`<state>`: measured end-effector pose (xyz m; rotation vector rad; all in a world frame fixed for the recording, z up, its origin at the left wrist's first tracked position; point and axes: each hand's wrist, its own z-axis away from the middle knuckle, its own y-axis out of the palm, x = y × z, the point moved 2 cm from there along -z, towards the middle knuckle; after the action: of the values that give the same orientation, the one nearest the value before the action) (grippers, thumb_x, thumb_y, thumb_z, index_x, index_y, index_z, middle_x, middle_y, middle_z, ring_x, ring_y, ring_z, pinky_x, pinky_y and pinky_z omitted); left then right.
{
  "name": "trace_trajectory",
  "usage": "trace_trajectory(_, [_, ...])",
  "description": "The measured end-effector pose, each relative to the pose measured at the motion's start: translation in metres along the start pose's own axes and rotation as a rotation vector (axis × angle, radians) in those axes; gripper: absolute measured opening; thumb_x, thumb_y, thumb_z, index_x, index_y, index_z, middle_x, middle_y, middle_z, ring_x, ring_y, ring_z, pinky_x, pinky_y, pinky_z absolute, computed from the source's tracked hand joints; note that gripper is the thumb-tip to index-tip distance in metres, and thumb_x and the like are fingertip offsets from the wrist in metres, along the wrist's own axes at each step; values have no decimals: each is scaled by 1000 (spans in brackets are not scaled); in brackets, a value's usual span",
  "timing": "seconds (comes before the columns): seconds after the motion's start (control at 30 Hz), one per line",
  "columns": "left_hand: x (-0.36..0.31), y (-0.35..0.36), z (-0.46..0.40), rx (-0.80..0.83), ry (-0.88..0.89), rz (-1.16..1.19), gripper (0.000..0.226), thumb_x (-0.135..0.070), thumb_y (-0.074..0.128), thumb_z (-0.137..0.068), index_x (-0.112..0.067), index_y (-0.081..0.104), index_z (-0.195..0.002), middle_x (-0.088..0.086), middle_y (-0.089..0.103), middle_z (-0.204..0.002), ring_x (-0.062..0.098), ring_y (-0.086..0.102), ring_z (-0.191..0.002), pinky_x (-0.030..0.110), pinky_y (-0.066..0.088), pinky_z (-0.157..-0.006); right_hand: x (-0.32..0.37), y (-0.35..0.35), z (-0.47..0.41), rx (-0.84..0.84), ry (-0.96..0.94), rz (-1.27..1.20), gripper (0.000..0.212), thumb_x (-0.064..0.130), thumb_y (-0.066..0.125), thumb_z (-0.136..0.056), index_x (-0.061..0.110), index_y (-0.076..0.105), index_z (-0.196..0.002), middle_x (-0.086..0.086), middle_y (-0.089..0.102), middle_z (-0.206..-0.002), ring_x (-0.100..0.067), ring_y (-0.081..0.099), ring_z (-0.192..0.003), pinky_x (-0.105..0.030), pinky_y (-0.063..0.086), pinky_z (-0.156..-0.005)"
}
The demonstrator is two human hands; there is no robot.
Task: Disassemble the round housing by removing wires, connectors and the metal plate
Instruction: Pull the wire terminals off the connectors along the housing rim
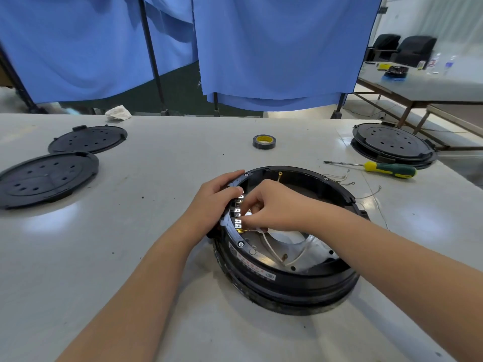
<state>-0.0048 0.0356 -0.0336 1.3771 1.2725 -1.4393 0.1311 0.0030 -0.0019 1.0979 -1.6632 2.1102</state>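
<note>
Matt black plastic housing (287,280), shiny metal plate (311,246).

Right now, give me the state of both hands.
Left hand: gripping the housing rim.
Right hand: fingers curled at the terminals, pinching something; what, cannot be told.

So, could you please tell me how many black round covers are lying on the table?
3: two at far left, one at far right, possibly stacked on another.

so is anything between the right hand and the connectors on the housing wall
Nothing visible is. The right hand is already inside the round housing, fingers curled at the row of connectors on its left inner wall. The left hand grips the rim just outside them. White wires trail below, not between.
</note>
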Motion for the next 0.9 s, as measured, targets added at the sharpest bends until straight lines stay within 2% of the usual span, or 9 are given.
trace_trajectory(0.1, [0, 0, 0, -2, -1, -1, 40, -5, 55, -90, -28, 64, -120, -10, 72, -102, 1, 68, -85, 12, 50, -70, 2, 0, 0, -18, -3, 40, 14, 14, 60, -76, 14, 70, -66, 4, 51, -43, -7, 40, -43, -26, 38, -54])
trace_trajectory(0.2, [1, 0, 0, -1, -6, 7, 39, -4, 55, -89, -30, 64, -117, -8, 71, -102, 3, 68, -84, 13, 51, -70, 6, -1, 0, -26, -1, 179, 23, 19, 62, -79, 27, 61, -58, 12, 46, -39, -4, 41, -41, -22, 34, -49])
trace_trajectory(0.3, [1, 0, 0, -7, -11, 12, 40, -2, 55, -89, -26, 64, -120, -6, 71, -104, 6, 67, -87, 17, 52, -78, 10, 2, 3, -75, 3, 301, 33, 23, 60, -82, 32, 48, -51, 9, 48, -47, -4, 44, -47, -20, 28, -48])
trace_trajectory(0.4, [1, 0, 0, -12, -12, 17, 40, -2, 56, -89, -23, 64, -122, -5, 71, -104, 9, 66, -90, 21, 52, -84, 12, 4, 6, -119, 34, 337, 33, 24, 59, -82, 31, 47, -52, 9, 47, -54, -4, 43, -52, -21, 28, -49])
trace_trajectory(0.5, [1, 0, 0, -6, -10, 24, 40, -2, 56, -89, -23, 64, -121, -6, 71, -104, 7, 66, -89, 20, 52, -82, 14, 3, 8, -137, 62, 376, 33, 25, 59, -82, 30, 46, -52, 10, 49, -57, -5, 44, -55, -21, 29, -49])
trace_trajectory(0.63, [2, 0, 0, -4, -4, 23, 39, -3, 56, -89, -25, 64, -120, -8, 71, -105, 4, 67, -88, 16, 52, -78, 17, 6, 11, -172, 38, 462, 18, 29, 58, -83, 29, 57, -65, 5, 63, -73, -15, 57, -69, -25, 38, -55])
trace_trajectory(0.77, [2, 0, 0, -6, 0, 31, 39, -3, 57, -88, -27, 65, -118, -5, 72, -104, 6, 67, -88, 19, 53, -80, 11, 6, 12, -203, 53, 409, 16, 30, 58, -80, 23, 72, -77, 2, 68, -75, -13, 61, -71, -25, 45, -59])
trace_trajectory(0.9, [2, 0, 0, -5, 0, 21, 40, -4, 57, -88, -26, 65, -120, -3, 72, -107, 11, 68, -93, 25, 54, -84, 6, 4, 15, -248, 78, 337, 13, 31, 63, -74, 30, 69, -63, 12, 61, -59, 0, 54, -57, -14, 31, -47])
